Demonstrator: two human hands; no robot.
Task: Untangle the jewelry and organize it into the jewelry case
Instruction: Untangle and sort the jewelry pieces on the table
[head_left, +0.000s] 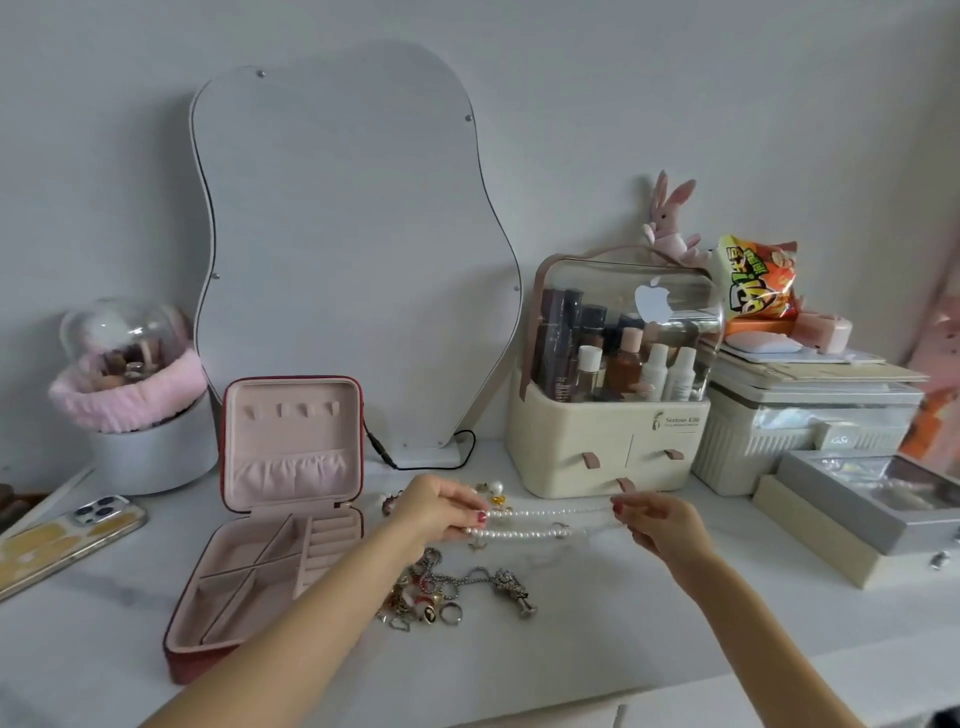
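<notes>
**Pearl strand stretched between both hands over the bench**

Left hand (434, 506) has its fingers (470, 512) pinched together on one end of a pearl necklace (540, 522), red polish on the nails. Right hand (657, 522) does the same at the other end, fingertips closed on the strand. The necklace runs as a doubled loop of small round glossy white beads, two rows pulled nearly straight between the hands, just above the white bench (597, 649).

Just below the hands sits a tangled jewelry pile (431, 592): silver ball chain, a few metal rings, gold bits and a chunky silver figure-shaped pendant (514, 592), all lying on the bench. A few more pieces (493, 493) with a big round pearl sit just behind the strand.

The jewelry case (275, 525) lies open to the left of the pile, red outside, soft pink velvety lining, tray split into compartments plus ring rolls, lid standing upright with a gathered pocket.

Further out: a wavy-edged mirror (353, 249) leaning on the wall, a cream cosmetic organizer (613, 436) with a clear domed lid and bottles inside, a plush pink bunny (667, 223) on top, and a phone (62, 540) at far left.
</notes>
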